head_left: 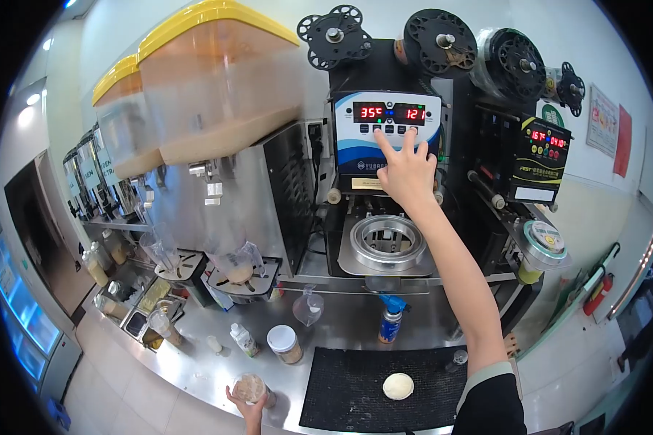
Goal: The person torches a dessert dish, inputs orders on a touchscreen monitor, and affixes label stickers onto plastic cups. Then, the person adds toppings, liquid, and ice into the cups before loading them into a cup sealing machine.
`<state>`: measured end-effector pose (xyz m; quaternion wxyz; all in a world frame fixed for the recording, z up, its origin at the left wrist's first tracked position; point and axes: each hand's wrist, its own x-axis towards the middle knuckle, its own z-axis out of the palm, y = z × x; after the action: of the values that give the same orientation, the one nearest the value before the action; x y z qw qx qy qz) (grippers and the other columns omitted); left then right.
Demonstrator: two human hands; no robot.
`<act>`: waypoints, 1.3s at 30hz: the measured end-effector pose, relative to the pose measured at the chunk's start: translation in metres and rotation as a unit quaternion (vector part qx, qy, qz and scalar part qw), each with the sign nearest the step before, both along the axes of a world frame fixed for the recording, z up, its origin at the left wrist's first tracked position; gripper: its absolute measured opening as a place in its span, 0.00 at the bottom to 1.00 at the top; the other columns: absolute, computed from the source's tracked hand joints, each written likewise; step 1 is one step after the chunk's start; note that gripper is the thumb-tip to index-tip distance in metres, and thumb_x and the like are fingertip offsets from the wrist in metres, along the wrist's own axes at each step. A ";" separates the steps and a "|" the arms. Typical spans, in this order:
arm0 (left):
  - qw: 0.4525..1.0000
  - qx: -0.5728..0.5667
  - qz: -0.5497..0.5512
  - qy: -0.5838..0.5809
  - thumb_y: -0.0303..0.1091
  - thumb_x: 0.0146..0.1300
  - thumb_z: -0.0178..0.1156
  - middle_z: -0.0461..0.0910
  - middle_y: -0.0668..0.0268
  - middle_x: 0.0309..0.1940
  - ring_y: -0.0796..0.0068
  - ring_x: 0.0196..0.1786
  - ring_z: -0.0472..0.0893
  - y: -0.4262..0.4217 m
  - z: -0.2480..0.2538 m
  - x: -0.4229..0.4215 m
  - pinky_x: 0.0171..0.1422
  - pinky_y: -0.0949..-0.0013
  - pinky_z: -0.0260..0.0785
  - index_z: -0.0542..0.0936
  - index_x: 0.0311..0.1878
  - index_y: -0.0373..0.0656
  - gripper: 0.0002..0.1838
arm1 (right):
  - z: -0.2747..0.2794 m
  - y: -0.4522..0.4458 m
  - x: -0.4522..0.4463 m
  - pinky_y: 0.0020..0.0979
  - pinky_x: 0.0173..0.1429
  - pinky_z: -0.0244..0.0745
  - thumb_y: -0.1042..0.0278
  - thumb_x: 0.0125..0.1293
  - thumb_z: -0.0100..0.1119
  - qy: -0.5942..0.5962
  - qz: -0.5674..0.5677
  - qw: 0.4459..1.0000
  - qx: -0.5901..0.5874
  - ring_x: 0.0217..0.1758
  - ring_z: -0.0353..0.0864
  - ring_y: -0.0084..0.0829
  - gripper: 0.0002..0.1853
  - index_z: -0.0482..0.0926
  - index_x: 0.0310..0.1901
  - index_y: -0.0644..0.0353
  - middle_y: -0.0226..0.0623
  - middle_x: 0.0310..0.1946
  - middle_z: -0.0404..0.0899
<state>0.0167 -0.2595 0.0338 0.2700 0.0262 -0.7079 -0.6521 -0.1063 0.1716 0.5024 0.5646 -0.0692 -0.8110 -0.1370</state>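
Note:
My right hand (pixel 408 170) reaches up to the control panel (pixel 390 123) of a cup sealing machine, its fingers spread and fingertips on or close to the buttons. Red digits on the panel read 35 and 121. Under it, the machine's round metal cup holder (pixel 388 244) holds no cup. Low in the view, my left hand (pixel 248 412) is wrapped around a clear plastic cup (pixel 249 388) with light brown contents, upright at the counter's front edge. Just behind that cup stands a jar (pixel 284 344) with a white lid.
A black mat (pixel 341 391) carries a small pale round item (pixel 397 386). Behind it stands a blue gas torch (pixel 390 320). Two drink dispensers with yellow lids (pixel 218 14) stand left. A second sealing machine (pixel 537 156) is at right, with a lidded cup (pixel 544 239) near it.

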 end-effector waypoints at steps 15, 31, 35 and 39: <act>1.000 0.000 -0.015 0.011 0.24 0.32 0.69 0.54 0.51 0.59 0.59 0.61 0.60 -0.005 -0.018 -0.004 0.65 0.59 0.53 0.37 0.65 0.47 0.60 | 0.002 -0.003 0.002 0.43 0.39 0.71 0.65 0.43 0.62 -0.022 -0.004 1.000 -0.019 0.44 0.69 0.51 0.35 0.64 0.58 0.37 0.58 0.53 0.60; 0.998 -0.008 0.036 -0.041 0.30 0.32 0.72 0.57 0.49 0.58 0.56 0.60 0.60 0.013 0.018 0.008 0.66 0.58 0.49 0.44 0.64 0.42 0.57 | 0.005 -0.002 0.002 0.43 0.38 0.72 0.66 0.43 0.61 -0.035 -0.008 0.999 -0.005 0.40 0.72 0.50 0.35 0.65 0.57 0.37 0.57 0.51 0.62; 0.998 -0.031 0.042 -0.045 0.32 0.33 0.72 0.57 0.49 0.57 0.56 0.61 0.60 0.008 0.005 0.005 0.66 0.57 0.49 0.44 0.64 0.42 0.57 | 0.005 -0.001 0.000 0.41 0.36 0.72 0.65 0.42 0.63 -0.040 -0.002 0.999 -0.008 0.39 0.71 0.48 0.35 0.65 0.57 0.37 0.56 0.50 0.62; 0.997 -0.028 0.044 -0.053 0.32 0.33 0.72 0.55 0.49 0.58 0.56 0.62 0.59 0.013 0.016 0.007 0.66 0.58 0.48 0.43 0.64 0.43 0.57 | 0.005 0.000 -0.002 0.42 0.35 0.72 0.66 0.42 0.63 -0.033 0.007 0.999 -0.004 0.37 0.72 0.48 0.34 0.66 0.55 0.37 0.56 0.48 0.62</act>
<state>0.0234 -0.2466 0.0497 0.2611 0.0841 -0.7373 -0.6173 -0.1081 0.1714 0.5071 0.5385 -0.0612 -0.8300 -0.1316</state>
